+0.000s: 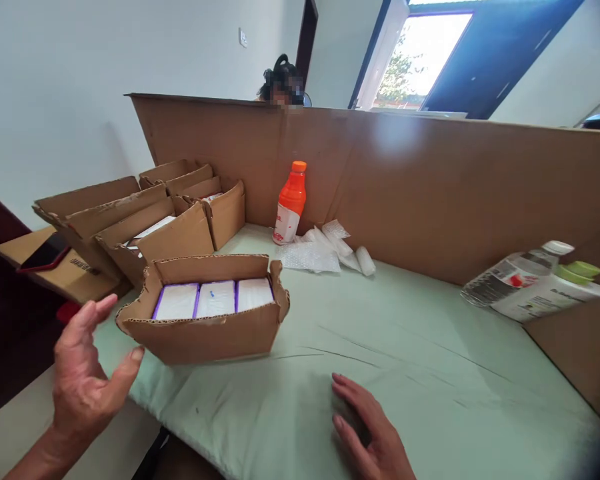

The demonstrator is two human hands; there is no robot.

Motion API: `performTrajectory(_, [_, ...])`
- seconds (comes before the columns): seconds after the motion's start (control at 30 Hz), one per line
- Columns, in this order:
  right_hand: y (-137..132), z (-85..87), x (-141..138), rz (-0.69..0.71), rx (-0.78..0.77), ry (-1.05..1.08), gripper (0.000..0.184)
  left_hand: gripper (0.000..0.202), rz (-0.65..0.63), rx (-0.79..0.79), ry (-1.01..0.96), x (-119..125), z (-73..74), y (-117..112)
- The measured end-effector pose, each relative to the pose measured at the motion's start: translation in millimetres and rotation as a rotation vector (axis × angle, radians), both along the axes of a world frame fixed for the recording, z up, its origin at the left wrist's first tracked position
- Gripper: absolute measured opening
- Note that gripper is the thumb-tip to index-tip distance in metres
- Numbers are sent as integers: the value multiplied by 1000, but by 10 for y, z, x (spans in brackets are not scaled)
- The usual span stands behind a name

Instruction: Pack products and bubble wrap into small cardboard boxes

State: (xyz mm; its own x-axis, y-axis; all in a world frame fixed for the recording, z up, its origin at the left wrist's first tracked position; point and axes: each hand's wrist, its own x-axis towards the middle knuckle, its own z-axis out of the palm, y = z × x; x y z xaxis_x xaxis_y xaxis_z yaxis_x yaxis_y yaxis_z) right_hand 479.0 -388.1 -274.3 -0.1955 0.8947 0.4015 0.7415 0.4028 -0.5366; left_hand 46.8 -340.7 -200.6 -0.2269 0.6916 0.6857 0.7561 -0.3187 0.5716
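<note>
A low open cardboard box [215, 343] sits on the green cloth of the table, left of the middle. Inside it stand several white packs [216, 299] with purple edges, side by side in a row. My left hand [87, 373] is raised at the box's left end, thumb and fingers spread, holding nothing; a small gap appears between it and the cardboard. Low over the cloth, right of the box, my right hand [367, 427] has its fingers apart and nothing in them. Whether its fingertips touch the cloth I cannot tell.
Several cardboard bins [180, 233] crowd the back left. An orange bottle [291, 203] stands near crumpled bubble wrap [313, 253]. A clear bottle [515, 273] leans beside a white container [545, 300] at right. Behind the tall cardboard wall [430, 193], a person's head [283, 83] shows.
</note>
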Motion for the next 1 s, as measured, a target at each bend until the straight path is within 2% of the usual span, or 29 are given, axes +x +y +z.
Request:
performTrajectory(0.1, [309, 161, -259, 36, -105, 50, 53, 93, -114, -100, -401, 45, -228, -54])
performTrajectory(0.2, [595, 303, -701, 122, -225, 137, 69, 90, -162, -329, -703, 148, -369, -37])
performTrajectory(0.3, [765, 374, -1041, 224, -281, 216, 78, 81, -192, -438, -812, 222, -453, -1])
performTrajectory(0.37, [784, 390, -1105, 225, -276, 252, 75, 76, -194, -446, -819, 270, -492, 57])
performTrajectory(0.43, [727, 385, -1027, 155, -260, 284, 70, 72, -201, -472, -821, 376, -514, 148])
performTrajectory(0.5, [622, 367, -832, 34, -246, 308, 64, 70, -282, -537, -812, 583, -515, 261])
performTrajectory(0.67, [313, 310, -129, -333, -196, 314, 40, 75, -629, -615, -739, 1409, -464, 536])
performTrajectory(0.77, [136, 235, 185, -472, -140, 313, 33, 70, -763, -627, -637, 1808, -481, 598])
performTrajectory(0.87, [3, 89, 303, -499, -84, 302, 28, 63, -746, -597, -591, 1968, -584, 550])
performTrajectory(1.0, [-79, -178, 305, -511, -74, 292, 34, 69, -580, -583, -695, 1879, -794, 406])
